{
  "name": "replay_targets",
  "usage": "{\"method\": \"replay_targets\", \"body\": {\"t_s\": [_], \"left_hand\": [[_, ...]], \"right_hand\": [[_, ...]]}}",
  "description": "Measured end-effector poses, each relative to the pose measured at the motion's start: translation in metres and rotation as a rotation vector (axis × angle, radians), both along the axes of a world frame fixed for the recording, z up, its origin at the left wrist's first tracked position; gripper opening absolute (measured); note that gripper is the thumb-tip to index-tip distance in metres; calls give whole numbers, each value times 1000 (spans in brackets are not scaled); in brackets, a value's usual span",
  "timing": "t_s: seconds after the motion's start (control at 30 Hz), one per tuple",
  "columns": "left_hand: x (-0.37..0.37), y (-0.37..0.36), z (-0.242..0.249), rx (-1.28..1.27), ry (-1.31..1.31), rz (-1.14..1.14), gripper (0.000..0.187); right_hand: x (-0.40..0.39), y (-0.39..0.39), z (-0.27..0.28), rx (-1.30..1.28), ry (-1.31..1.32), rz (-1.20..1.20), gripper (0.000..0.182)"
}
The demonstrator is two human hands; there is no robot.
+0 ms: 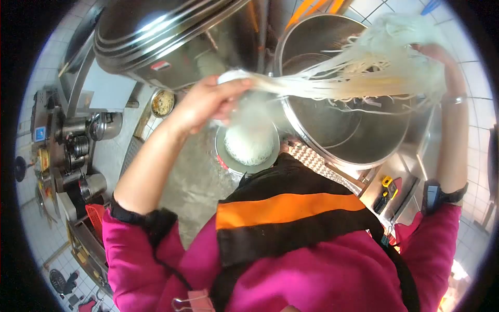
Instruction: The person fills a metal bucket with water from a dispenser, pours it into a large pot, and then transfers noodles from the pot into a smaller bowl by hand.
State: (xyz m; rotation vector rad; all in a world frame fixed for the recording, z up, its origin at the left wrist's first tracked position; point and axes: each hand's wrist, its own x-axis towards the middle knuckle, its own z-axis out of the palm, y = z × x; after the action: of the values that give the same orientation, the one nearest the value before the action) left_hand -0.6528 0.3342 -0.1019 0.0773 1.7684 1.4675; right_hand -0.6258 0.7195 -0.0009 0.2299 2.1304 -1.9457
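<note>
A long bundle of white noodles (332,86) stretches between my two hands, its loose strands spreading toward the right. My left hand (212,101) is closed around the narrow end. At the wide end, my right hand (436,54) grips the noodles, its fingers partly hidden by strands and steam. Beneath the bundle stands a large round metal pot (332,140), with some strands hanging over its opening. Below my left hand is a bowl (262,167) heaped with white noodles (248,143), blurred by steam.
A big shiny metal vessel (182,57) looms at the upper left. A patterned cloth (322,164) lies by the pot. To the right, a yellow-and-black tool (387,190) rests on a metal surface. Several pots, including a lidded one (106,126), stand on the far left.
</note>
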Motion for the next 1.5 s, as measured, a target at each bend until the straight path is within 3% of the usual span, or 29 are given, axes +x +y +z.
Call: {"method": "replay_targets", "body": {"t_s": [0.07,0.13,0.17,0.23,0.27,0.4,0.43,0.53,0.57,0.67,0.73,0.8,0.87,0.9,0.97,1.07,1.17,1.2,1.23,1.27,1.3,1.37,1.43,1.5], "left_hand": [[11,-19,2,16,0,69,32],[20,-38,-1,71,-50,188,27],[26,-46,-9,76,-50,193,27],[39,-62,-36,168,-135,370,21],[51,-73,-58,255,-321,496,16],[70,-97,-117,464,-531,575,15],[74,-98,-126,467,-530,576,15],[86,-87,-135,379,-547,663,22],[89,-90,-147,377,-545,653,22],[93,-90,-219,570,-772,666,36],[98,-82,-240,578,-776,654,33],[106,-76,-259,585,-784,658,31],[109,-72,-281,546,-773,814,31],[109,-75,-318,399,-789,803,32],[108,-55,-272,392,-806,924,33],[116,-70,-342,488,-755,823,41],[114,-66,-296,223,-787,964,46],[108,-64,-269,-14,-718,658,51],[105,-63,-263,-19,-717,643,51],[100,-64,-259,-21,-667,572,51],[95,-65,-255,-21,-614,502,52],[81,-53,-243,-24,-579,413,50],[78,-26,-227,1,-301,161,44],[78,2,-235,22,-275,119,47]], "right_hand": [[3,-39,4,-24,22,83,22],[13,-96,10,-55,182,-239,15],[14,-112,10,-51,183,-233,15],[13,-137,9,-191,132,-64,14],[15,-153,9,-254,109,25,14],[23,-205,-10,-458,12,278,17],[28,-221,-23,-211,247,353,15],[38,-263,-71,-202,54,158,18],[44,-273,-85,-303,68,173,32],[52,-297,-175,-529,18,88,36],[60,-310,-243,-547,32,56,35],[72,-324,-290,-494,1,-49,36],[83,-330,-314,-412,-54,-72,39],[85,-332,-326,-330,-116,-89,43],[91,-341,-372,-269,-100,-116,47],[97,-342,-400,-158,-122,-123,55],[98,-326,-388,-43,-204,-50,55],[101,-317,-376,16,-262,4,51],[106,-309,-369,78,-314,60,48],[111,-304,-379,-166,-355,0,37],[120,-293,-389,-167,-351,-12,37],[132,-257,-336,-214,-447,86,32],[146,-225,-306,-243,-455,98,28],[160,-196,-283,-432,-509,-34,26]]}}
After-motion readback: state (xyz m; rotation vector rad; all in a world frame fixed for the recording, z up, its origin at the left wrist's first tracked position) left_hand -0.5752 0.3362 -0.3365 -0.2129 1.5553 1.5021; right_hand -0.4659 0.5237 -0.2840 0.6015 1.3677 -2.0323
